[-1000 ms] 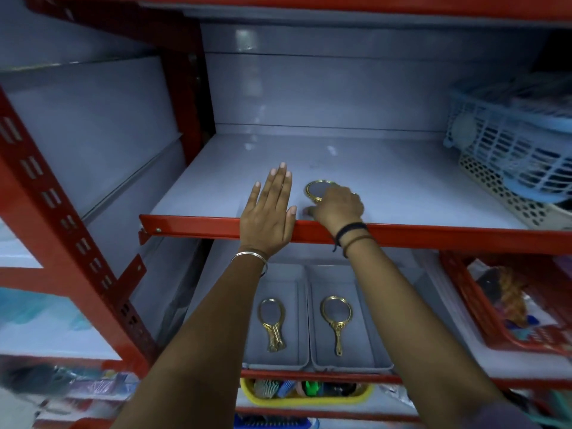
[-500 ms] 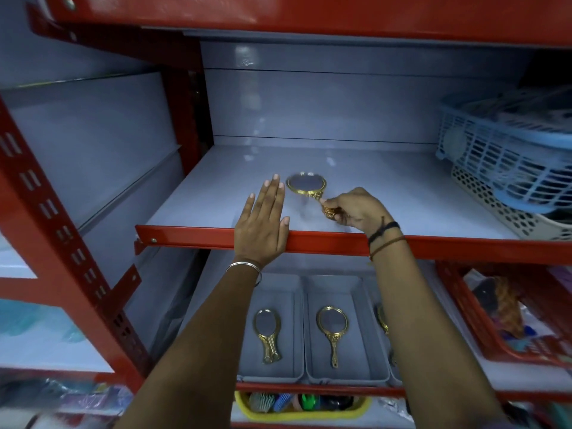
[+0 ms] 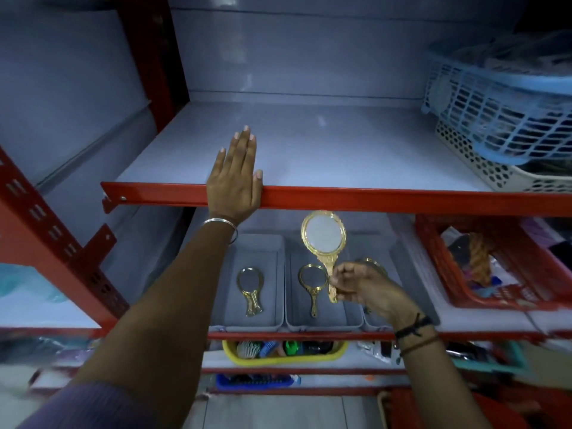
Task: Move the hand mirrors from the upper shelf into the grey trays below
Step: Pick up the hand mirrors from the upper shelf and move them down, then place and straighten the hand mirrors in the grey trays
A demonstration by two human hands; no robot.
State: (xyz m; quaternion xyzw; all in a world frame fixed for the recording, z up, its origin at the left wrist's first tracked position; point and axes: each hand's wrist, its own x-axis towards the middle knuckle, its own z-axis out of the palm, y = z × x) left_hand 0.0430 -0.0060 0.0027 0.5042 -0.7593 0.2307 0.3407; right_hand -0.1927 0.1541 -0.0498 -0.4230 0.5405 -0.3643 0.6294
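Observation:
My right hand [image 3: 365, 289] grips a gold hand mirror [image 3: 323, 239] by its handle, holding it upright below the upper shelf's red edge [image 3: 371, 199] and above the grey trays. The left grey tray [image 3: 250, 246] holds one gold mirror [image 3: 250, 289]. The middle grey tray [image 3: 353, 317] holds another gold mirror [image 3: 313, 286]. A third tray [image 3: 408, 274] lies mostly behind my right hand, with a gold rim [image 3: 371, 262] showing in it. My left hand [image 3: 235, 181] lies flat, palm down, on the upper shelf's front edge, holding nothing.
A blue lattice basket [image 3: 495, 113] sits atop a white perforated basket [image 3: 483, 168] at the upper shelf's right. A red basket [image 3: 501, 295] of goods stands right of the trays. A yellow tray [image 3: 278, 357] of small items sits one shelf lower. A red upright [image 3: 46, 230] stands left.
My right hand lifted the gold mirror off the upper shelf and brought it down in front of the lower shelf. My left hand stayed on the shelf edge.

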